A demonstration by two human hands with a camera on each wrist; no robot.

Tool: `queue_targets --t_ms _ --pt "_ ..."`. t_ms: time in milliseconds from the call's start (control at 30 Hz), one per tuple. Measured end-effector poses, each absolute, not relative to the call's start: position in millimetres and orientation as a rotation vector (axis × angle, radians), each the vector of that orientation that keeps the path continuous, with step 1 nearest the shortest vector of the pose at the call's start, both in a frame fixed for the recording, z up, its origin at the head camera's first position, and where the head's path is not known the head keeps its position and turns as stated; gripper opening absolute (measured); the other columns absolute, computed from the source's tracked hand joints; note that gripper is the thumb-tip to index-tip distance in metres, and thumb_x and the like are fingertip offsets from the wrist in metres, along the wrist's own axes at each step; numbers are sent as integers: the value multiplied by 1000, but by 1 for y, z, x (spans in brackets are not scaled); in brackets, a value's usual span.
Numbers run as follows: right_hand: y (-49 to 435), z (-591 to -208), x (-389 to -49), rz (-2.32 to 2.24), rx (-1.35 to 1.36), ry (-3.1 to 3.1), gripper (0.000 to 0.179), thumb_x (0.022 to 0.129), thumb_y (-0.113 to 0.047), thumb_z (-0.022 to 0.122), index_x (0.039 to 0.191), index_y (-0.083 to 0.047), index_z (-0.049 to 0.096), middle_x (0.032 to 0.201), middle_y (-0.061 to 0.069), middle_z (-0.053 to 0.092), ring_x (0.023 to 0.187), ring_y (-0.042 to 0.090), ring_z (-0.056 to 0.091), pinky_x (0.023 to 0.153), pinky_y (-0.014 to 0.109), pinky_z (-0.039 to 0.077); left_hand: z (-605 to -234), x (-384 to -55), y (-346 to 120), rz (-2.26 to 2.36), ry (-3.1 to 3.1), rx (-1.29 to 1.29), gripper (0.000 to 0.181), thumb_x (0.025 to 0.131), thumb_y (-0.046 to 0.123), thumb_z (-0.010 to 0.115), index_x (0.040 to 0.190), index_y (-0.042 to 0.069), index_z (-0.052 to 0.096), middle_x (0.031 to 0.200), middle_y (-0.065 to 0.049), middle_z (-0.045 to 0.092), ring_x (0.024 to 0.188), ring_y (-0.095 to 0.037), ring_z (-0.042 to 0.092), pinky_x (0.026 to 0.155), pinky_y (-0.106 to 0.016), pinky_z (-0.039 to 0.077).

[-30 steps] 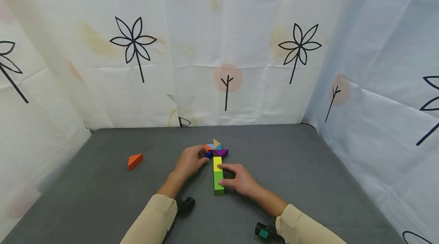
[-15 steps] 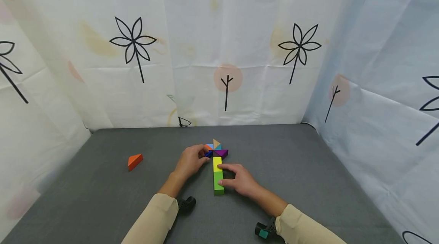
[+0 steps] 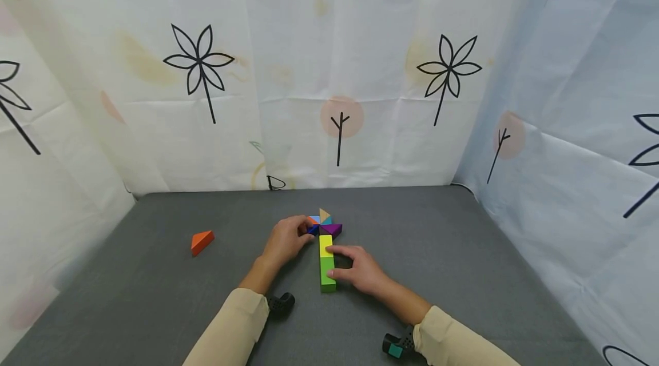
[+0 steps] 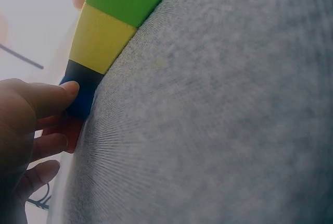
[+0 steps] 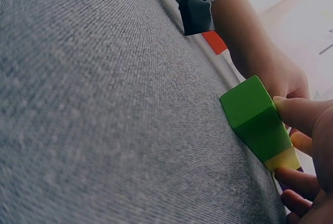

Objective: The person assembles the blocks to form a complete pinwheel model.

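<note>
Triangular blocks form a pinwheel-like cluster mid-table: a natural wood one (image 3: 324, 215), a purple one (image 3: 334, 230), a dark blue one (image 3: 313, 230), plus light blue, teal and orange pieces. My left hand (image 3: 286, 238) pinches the dark blue block at the cluster's left, thumb on its near face; its other fingers reach past a red-orange block (image 4: 62, 129) in the left wrist view. A yellow block (image 3: 326, 241) and a green block (image 3: 327, 282) run end to end toward me. My right hand (image 3: 364, 267) touches them from the right, index finger on yellow, thumb on green.
A loose orange triangular block (image 3: 202, 243) lies on the grey cloth-covered table (image 3: 422, 240) at left. White curtains (image 3: 391, 80) printed with plants stand behind and on both sides. Black wrist cameras sit at both cuffs.
Very little differs. My left forearm shifts slightly to the right and forward, with its fingers still at the dark blue block. The right hand and the blocks keep their places.
</note>
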State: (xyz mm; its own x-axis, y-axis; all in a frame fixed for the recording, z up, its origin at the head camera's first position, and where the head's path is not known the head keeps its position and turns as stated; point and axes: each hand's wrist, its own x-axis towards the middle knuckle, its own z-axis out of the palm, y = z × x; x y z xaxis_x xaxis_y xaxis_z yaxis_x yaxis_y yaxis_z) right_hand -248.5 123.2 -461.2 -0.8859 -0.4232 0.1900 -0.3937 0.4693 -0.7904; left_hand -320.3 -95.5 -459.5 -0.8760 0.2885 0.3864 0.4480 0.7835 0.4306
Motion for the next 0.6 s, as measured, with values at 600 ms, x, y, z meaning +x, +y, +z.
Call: queue_targets --t_ms 600 --pt "122 -459 -247 -1404 -686 2657 48 86 -27 76 131 -14 63 133 13 57 122 35 47 101 58 35 -441 -314 -128 -746 -2677 -489 33 82 28 81 111 17 71 104 -1 66 84 -17 55 70 -37 48"
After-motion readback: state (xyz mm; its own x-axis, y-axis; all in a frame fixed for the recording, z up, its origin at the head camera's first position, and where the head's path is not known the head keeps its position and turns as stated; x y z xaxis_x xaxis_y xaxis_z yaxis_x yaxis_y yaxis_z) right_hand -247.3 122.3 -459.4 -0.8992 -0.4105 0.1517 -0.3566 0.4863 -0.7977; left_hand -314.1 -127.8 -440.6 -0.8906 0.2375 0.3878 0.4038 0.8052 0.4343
